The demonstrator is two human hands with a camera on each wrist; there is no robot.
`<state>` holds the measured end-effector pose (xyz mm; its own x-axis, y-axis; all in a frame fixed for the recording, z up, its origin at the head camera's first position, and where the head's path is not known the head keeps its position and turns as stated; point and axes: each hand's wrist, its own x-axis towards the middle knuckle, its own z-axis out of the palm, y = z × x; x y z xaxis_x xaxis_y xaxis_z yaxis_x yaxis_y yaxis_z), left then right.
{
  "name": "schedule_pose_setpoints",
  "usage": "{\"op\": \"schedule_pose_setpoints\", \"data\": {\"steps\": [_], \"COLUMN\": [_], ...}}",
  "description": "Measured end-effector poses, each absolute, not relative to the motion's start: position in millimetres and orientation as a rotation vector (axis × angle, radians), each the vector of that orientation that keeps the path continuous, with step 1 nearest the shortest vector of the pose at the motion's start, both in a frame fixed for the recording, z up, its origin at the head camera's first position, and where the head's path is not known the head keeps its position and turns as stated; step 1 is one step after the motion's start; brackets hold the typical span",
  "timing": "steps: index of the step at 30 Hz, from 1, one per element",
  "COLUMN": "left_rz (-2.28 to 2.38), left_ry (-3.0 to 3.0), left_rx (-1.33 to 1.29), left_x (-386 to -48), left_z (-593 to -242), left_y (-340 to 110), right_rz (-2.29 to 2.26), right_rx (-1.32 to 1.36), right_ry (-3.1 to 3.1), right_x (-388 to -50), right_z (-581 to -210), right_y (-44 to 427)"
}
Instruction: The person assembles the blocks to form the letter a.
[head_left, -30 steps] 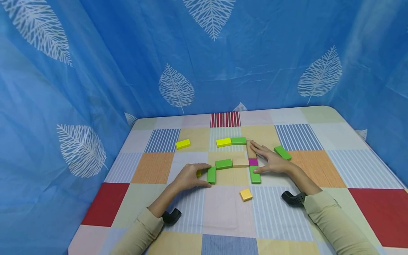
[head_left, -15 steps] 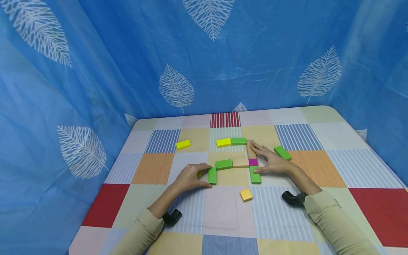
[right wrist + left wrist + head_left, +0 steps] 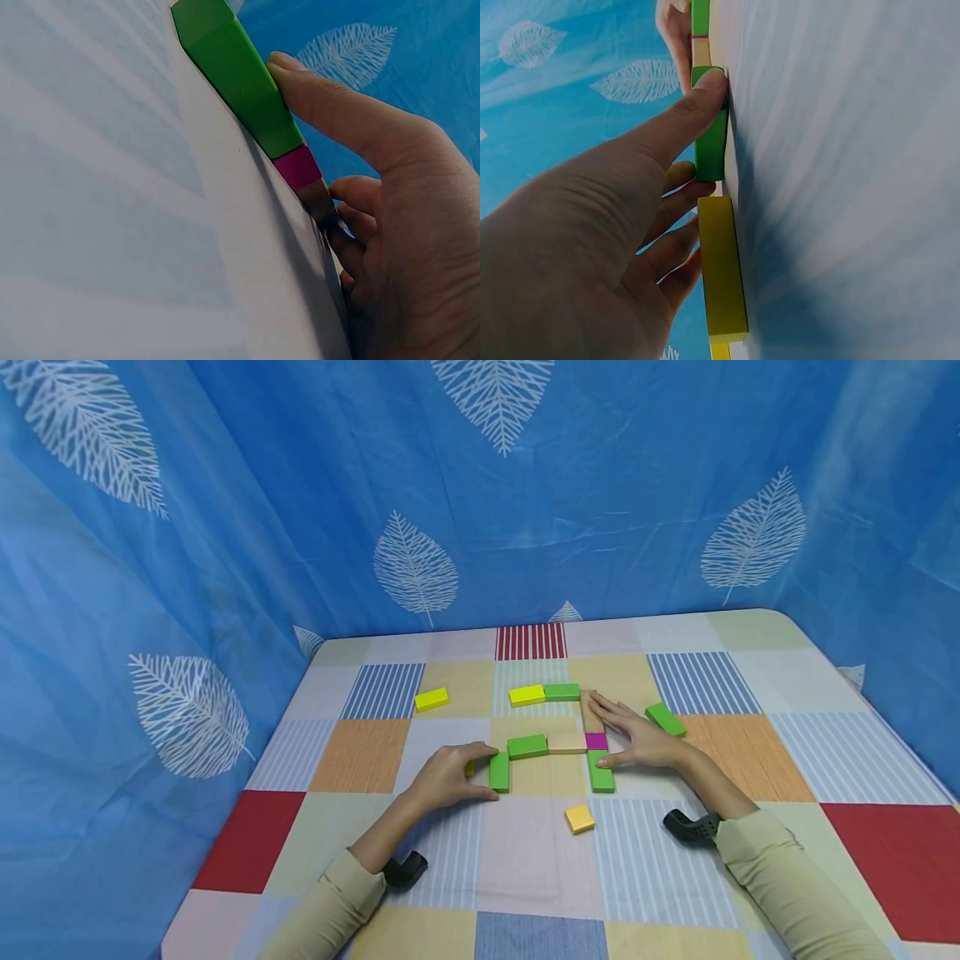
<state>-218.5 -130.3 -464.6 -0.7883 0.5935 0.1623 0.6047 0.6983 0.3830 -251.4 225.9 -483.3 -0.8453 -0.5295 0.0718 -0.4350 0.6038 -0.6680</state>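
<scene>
My left hand (image 3: 444, 775) pinches a green block (image 3: 499, 772) by its near and far ends, thumb nearest me. A yellow block (image 3: 723, 270) lies beside that hand's fingers in the left wrist view. The held block stands next to another green block (image 3: 527, 747), followed by a wooden block (image 3: 566, 743). At the right, my right hand (image 3: 643, 739) has its thumb against a green block (image 3: 601, 777) and its fingertips on a wooden block (image 3: 591, 714). Between those two sits a magenta block (image 3: 596, 741).
Behind, a yellow block (image 3: 527, 695) touches a green block (image 3: 562, 692). Another yellow block (image 3: 431, 699) lies at the back left, a loose green block (image 3: 665, 719) beyond my right hand, and an orange-yellow block (image 3: 579, 818) nearer me. A blue curtain (image 3: 600, 527) surrounds the patchwork-covered table (image 3: 540, 868).
</scene>
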Motion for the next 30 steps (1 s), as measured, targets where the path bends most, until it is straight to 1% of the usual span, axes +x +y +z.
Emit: {"op": "schedule_pose_setpoints", "data": {"steps": [12, 16, 20, 24, 30], "left_rz": [-0.574, -0.655, -0.797, -0.899, -0.901], "left_ry": [-2.886, -2.89, -2.879, -2.879, -2.902], "left_rx": [-0.983, -1.002, -0.986, -0.909, -0.804], "left_x": [-219.4, -220.4, -219.6, -216.6, -212.9], "left_z": [-461.8, -460.3, -461.4, -463.1, -465.2], "left_y": [-132.7, -137.8, -148.0, -162.6, -182.4], "right_rz": [-1.065, -1.063, -1.065, -1.06, -1.053], "right_rx": [-0.84, -0.83, -0.824, -0.808, -0.8], "right_ry": [2.697, 2.699, 2.699, 2.702, 2.714], "right_x": [-252.7, -252.8, -252.3, -251.5, -251.2], "right_z": [-484.4, -484.5, -484.8, -485.2, -485.7], "right_y": [227.2, 226.9, 226.1, 226.1, 226.9]}}
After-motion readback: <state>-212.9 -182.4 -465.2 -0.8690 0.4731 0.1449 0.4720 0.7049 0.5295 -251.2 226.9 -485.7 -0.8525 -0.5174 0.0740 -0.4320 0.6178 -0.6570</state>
